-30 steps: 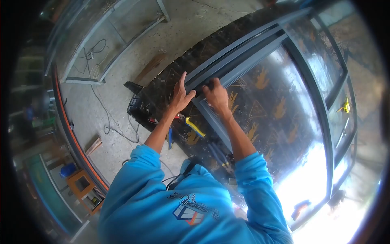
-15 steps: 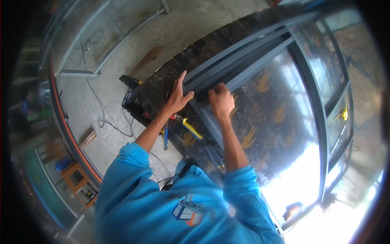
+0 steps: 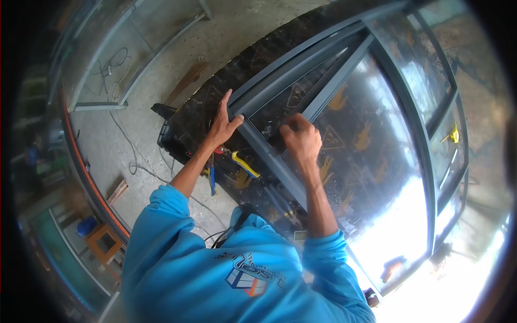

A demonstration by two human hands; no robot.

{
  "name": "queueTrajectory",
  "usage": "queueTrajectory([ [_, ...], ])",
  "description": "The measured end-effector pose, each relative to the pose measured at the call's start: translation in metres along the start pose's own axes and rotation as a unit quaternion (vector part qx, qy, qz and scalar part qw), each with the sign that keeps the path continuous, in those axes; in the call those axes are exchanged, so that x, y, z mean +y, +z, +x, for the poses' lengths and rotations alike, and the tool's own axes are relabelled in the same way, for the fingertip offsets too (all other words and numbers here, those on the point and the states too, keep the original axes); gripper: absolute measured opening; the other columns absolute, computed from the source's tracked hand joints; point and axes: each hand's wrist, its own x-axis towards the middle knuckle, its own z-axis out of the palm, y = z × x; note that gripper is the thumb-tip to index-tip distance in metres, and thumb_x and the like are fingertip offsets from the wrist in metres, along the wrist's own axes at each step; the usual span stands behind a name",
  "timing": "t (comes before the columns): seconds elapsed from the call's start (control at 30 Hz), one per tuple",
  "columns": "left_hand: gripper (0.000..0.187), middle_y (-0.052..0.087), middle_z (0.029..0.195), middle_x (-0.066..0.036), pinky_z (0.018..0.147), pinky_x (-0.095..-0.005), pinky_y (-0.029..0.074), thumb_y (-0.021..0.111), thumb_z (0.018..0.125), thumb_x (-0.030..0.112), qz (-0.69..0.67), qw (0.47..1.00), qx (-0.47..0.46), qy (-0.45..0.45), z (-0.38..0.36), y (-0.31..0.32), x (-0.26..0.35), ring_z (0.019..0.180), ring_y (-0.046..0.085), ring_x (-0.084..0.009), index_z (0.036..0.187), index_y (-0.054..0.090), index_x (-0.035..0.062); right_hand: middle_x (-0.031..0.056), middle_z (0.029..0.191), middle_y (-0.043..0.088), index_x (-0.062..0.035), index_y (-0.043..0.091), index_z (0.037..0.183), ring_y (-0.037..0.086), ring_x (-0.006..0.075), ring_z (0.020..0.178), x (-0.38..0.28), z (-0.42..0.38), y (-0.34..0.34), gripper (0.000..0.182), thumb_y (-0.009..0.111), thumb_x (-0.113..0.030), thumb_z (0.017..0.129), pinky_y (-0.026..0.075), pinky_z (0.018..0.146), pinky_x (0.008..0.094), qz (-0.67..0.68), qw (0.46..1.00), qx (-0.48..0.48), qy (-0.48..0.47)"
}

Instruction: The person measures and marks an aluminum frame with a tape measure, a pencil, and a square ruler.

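My left hand is at the near left corner of a dark grey metal window frame, fingers stretched along its outer side, thumb touching the corner. A loose grey metal bar lies slantwise inside the frame. My right hand is closed around the bar's near end, hiding that end. The bar's far end rests near the frame's upper crosspiece. A wedge of dark tabletop shows between bar and frame side. Beside my left forearm lie yellow-and-blue handled pliers and a blue-handled tool.
The frame lies on a dark, patterned table. A black tool case is at the table's left edge. A yellow tool lies at the far right. A cable runs across the floor, near another metal frame.
My right hand has swung the bar's near end to the right, widening the gap from the frame's side. My left hand stays at the corner. The view has shifted slightly.
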Motion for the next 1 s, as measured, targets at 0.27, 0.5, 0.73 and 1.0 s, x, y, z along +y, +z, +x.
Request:
queueTrajectory([
  [0.27, 0.078, 0.030, 0.143, -0.023, 0.109, -0.0398, 0.025, 0.061, 0.082, 0.021, -0.071, 0.997, -0.010, 0.027, -0.001, 0.005, 0.003, 0.132, 0.032, -0.0334, 0.144, 0.018, 0.0016, 0.0194, 0.061, 0.061, -0.0125, 0.060, 0.091, 0.063, 0.0375, 0.061, 0.066, -0.068, -0.044, 0.018, 0.055, -0.023, 0.077, 0.050, 0.060, 0.0493, -0.097, 0.992, 0.065, -0.038],
  [0.5, 0.076, 0.029, 0.143, -0.024, 0.107, -0.0409, 0.028, 0.060, 0.083, 0.023, 0.031, 0.998, 0.023, 0.042, -0.002, 0.007, -0.001, 0.132, 0.032, -0.0365, 0.144, 0.020, 0.0038, 0.0212, 0.065, 0.062, -0.0121, 0.058, 0.110, 0.061, 0.0396, 0.058, 0.095, -0.133, -0.029, 0.034, 0.052, -0.023, 0.078, 0.049, 0.055, 0.0486, -0.068, 0.986, 0.138, -0.067],
  [0.73, 0.072, 0.032, 0.141, -0.023, 0.106, -0.0377, 0.029, 0.060, 0.086, 0.019, 0.034, 0.992, 0.035, 0.113, 0.005, 0.008, -0.028, 0.129, 0.036, -0.0321, 0.143, 0.020, 0.0022, 0.0218, 0.089, 0.066, -0.0007, 0.057, 0.116, 0.066, 0.0314, 0.080, 0.188, -0.167, -0.031, 0.043, 0.058, -0.030, 0.085, 0.051, 0.068, 0.0359, 0.236, 0.945, 0.186, 0.129],
  [1.0, 0.068, 0.035, 0.138, -0.028, 0.105, -0.0429, 0.029, 0.054, 0.090, 0.035, 0.258, 0.935, 0.237, 0.050, -0.003, 0.035, -0.030, 0.126, 0.037, -0.0412, 0.141, 0.027, 0.0004, 0.0000, 0.070, 0.061, 0.0006, 0.062, 0.107, 0.058, 0.0051, 0.057, 0.190, -0.270, -0.088, 0.038, 0.059, -0.033, 0.091, 0.045, 0.046, 0.0226, 0.616, 0.778, 0.088, 0.085],
])
